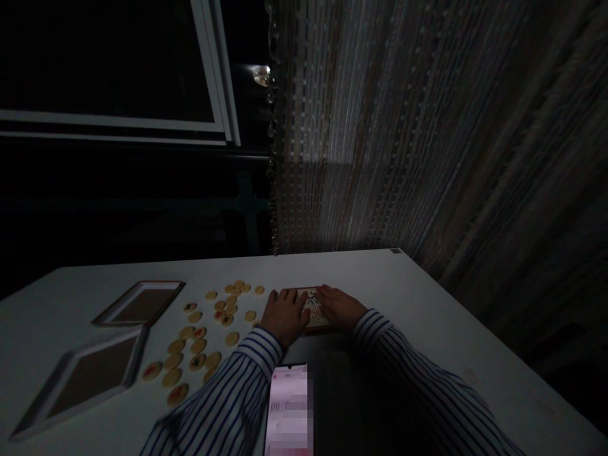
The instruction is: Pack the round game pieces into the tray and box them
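Observation:
Both hands lie on a flat, light-faced box or board [319,325] with dark edges and black characters, on the white table. My left hand [284,315] rests over its left side, fingers stretched forward and thumb towards the middle. Over the right side lies my right hand [340,308], its fingers extended flat and pointing inward. Beside my left hand, round xiangqi pieces [232,339] are scattered, some showing red or black characters and others blank-faced. My left sleeve hides part of the nearest ones. Whether the box is open underneath cannot be seen.
Two shallow rectangular trays with pale rims, a farther tray [164,283] and a nearer tray [40,423], lie on the left of the white table [418,310]. A lit phone [286,396] is close below my hands. A string curtain [361,158] hangs behind. The room is dim.

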The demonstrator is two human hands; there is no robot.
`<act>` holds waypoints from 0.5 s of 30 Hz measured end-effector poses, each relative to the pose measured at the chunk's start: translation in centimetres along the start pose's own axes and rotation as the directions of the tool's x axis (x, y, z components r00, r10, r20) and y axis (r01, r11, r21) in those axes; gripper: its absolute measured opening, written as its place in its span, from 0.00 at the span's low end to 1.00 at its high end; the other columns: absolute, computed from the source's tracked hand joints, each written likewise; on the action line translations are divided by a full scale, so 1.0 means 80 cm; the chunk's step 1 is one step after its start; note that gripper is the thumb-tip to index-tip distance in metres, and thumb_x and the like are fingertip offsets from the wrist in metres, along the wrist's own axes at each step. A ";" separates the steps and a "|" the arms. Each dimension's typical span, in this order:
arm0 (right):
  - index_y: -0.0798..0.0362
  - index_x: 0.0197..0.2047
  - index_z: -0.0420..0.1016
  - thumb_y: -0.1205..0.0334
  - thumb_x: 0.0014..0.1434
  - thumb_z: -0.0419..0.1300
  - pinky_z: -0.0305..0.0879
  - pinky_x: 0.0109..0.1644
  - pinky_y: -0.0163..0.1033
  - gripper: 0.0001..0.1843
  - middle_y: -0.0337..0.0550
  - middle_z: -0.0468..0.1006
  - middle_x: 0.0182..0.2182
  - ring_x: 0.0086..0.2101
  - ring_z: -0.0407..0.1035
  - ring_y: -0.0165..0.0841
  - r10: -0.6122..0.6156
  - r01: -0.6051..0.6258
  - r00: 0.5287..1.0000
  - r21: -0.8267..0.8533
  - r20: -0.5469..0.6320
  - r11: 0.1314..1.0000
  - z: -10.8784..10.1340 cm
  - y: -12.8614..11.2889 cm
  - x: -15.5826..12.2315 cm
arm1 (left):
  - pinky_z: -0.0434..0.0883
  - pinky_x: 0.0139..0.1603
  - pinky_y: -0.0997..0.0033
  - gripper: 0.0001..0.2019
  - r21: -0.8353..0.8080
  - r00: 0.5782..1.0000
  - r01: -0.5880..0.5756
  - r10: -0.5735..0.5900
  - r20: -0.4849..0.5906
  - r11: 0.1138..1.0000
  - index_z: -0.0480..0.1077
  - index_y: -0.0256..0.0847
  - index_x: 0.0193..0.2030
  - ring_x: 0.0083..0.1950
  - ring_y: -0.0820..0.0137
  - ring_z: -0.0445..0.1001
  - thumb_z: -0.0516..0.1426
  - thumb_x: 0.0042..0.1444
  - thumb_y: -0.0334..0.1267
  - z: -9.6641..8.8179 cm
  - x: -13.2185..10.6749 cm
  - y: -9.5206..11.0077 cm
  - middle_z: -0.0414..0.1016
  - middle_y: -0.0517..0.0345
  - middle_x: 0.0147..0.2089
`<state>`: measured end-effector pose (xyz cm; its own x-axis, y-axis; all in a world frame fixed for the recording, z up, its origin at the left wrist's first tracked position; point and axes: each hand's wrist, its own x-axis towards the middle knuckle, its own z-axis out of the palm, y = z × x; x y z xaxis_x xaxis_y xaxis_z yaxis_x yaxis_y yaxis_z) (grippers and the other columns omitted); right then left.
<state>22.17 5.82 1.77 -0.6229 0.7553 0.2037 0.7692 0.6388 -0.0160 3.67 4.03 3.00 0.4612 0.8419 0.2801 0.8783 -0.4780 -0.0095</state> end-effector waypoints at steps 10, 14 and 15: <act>0.60 0.55 0.60 0.64 0.58 0.46 0.55 0.55 0.49 0.22 0.57 0.60 0.56 0.56 0.52 0.40 -0.023 0.023 1.000 0.029 0.008 0.999 0.005 -0.006 -0.036 | 0.57 0.52 0.57 0.19 -0.071 1.000 0.023 -0.023 -0.010 0.997 0.64 0.37 0.49 0.52 0.60 0.63 0.43 0.58 0.44 0.001 -0.004 -0.002 0.65 0.45 0.52; 0.59 0.55 0.61 0.63 0.58 0.47 0.54 0.56 0.50 0.22 0.55 0.60 0.56 0.56 0.51 0.39 0.004 -0.003 1.000 0.072 -0.017 0.997 0.006 -0.006 -0.036 | 0.61 0.49 0.63 0.17 -0.150 0.998 0.028 -0.019 0.066 0.988 0.67 0.35 0.43 0.46 0.64 0.68 0.41 0.59 0.38 -0.006 -0.013 -0.008 0.68 0.44 0.48; 0.60 0.55 0.61 0.63 0.58 0.47 0.53 0.56 0.49 0.22 0.56 0.60 0.56 0.56 0.51 0.39 0.003 -0.002 1.000 0.080 -0.017 0.997 0.006 -0.006 -0.036 | 0.61 0.49 0.64 0.17 -0.175 0.998 0.028 -0.017 0.066 0.984 0.67 0.35 0.43 0.46 0.65 0.68 0.41 0.59 0.37 -0.006 -0.016 -0.009 0.68 0.44 0.47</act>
<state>23.50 3.41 0.73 -0.6181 0.7547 0.2199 0.7565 0.6471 -0.0946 2.36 3.20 3.15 0.4539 0.8644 0.2162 0.8553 -0.4907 0.1662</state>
